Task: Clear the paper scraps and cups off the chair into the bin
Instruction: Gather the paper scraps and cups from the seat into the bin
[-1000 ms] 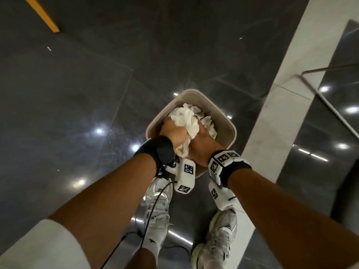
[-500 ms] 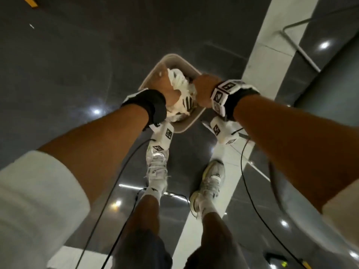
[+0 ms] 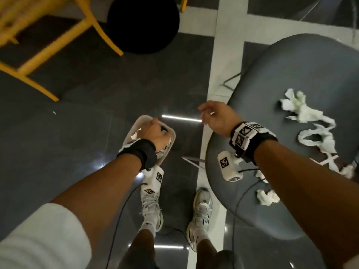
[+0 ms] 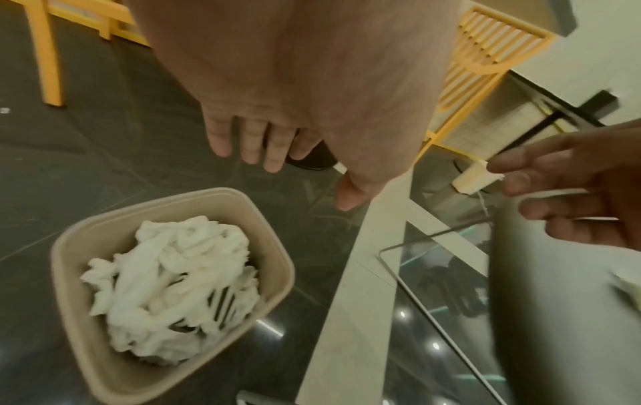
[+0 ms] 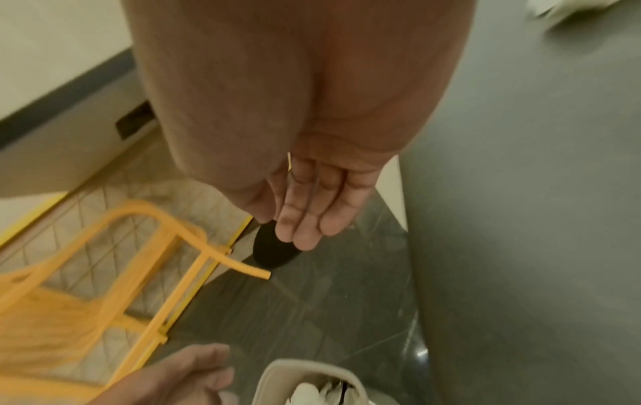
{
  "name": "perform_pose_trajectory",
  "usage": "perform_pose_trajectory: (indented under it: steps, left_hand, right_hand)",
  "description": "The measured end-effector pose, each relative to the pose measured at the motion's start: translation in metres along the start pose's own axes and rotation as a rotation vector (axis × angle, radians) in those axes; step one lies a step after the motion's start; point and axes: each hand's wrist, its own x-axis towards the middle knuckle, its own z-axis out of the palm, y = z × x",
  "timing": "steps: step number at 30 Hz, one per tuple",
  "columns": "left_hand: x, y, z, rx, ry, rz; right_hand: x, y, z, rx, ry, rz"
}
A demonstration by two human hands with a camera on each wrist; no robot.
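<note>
So the beige bin (image 4: 74, 276) sits on the floor just left of the grey chair (image 3: 291, 78), stuffed with crumpled white paper (image 4: 173, 287). The left hand (image 3: 153, 133) hangs right over the bin, fingers loose and holding nothing. The right hand (image 3: 217, 118) is at the chair's edge, fingers relaxed too. More paper scraps (image 3: 303, 113) lie on the chair seat.

Head cam looks straight down from standing height; bin (image 3: 134, 131) at 12 o'clock. Both wrist cams look along fingers, close; all share bin.
</note>
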Motion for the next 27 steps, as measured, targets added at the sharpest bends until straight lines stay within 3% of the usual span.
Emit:
perform_pose_trajectory:
  steps: [3, 7, 15, 21, 27]
  left_hand:
    - [-0.024, 0.06, 0.004, 0.025, -0.001, 0.176]
    - [-0.047, 0.142, 0.02, 0.054, -0.01, 0.374]
    - [-0.059, 0.285, 0.076, 0.183, 0.007, 0.755]
    - [-0.064, 0.372, 0.122, 0.494, -0.006, 0.991]
    - [-0.048, 0.388, 0.157, 0.775, -0.087, 0.947]
  right_hand:
    - [-0.028, 0.02, -0.04, 0.173, 0.119, 0.02]
    - [-0.061, 0.068, -0.096, 0.226, 0.309, 0.066]
    - [-0.129, 0.172, -0.173, -0.012, 0.608, 0.282]
    - [-0.166, 0.234, -0.196, -0.147, 0.468, 0.54]
    - [-0.171, 0.261, -0.191, -0.089, 0.307, 0.65]
